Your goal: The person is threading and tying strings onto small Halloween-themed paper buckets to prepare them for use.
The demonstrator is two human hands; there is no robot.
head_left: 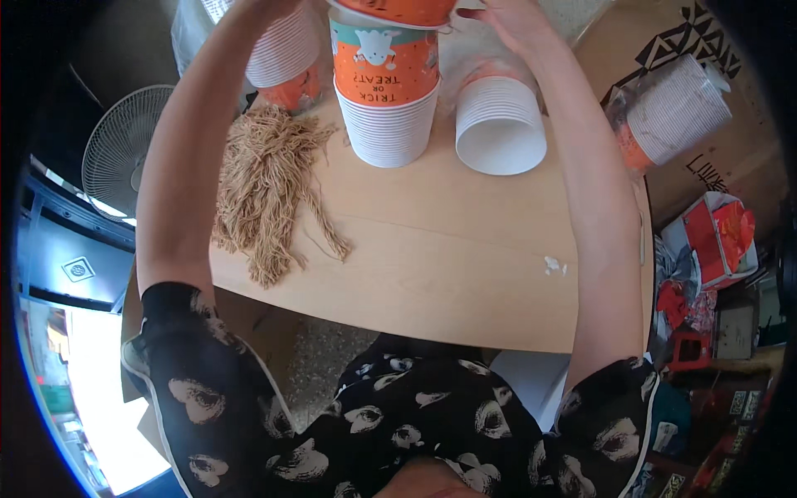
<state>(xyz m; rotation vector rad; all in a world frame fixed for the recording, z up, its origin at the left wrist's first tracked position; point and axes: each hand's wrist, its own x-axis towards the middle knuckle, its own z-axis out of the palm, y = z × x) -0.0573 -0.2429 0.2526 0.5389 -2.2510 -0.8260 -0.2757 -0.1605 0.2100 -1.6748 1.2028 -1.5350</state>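
Note:
Upside-down paper buckets (385, 75), orange with a green band and a white cartoon figure, form an upright stack with nested white rims at the bottom. Another orange bucket (403, 10) sits at the top of this stack, cut off by the upper edge. My right hand (516, 23) is beside that top bucket, its thumb stretched toward the wall; the other fingers are mostly out of frame. On the other side, my left hand (270, 5) reaches past the upper edge, and its fingers are hidden. A bundle of tan twisted cords (270, 187) lies left of the stack.
A stack of white-rimmed buckets (501, 124) lies on its side at the right of the wooden table (415, 266). More buckets stand at the back left (286, 54) and, bagged, on a cardboard box (681, 112). White scraps (554, 266) lie near my right forearm. A fan (116, 153) stands left.

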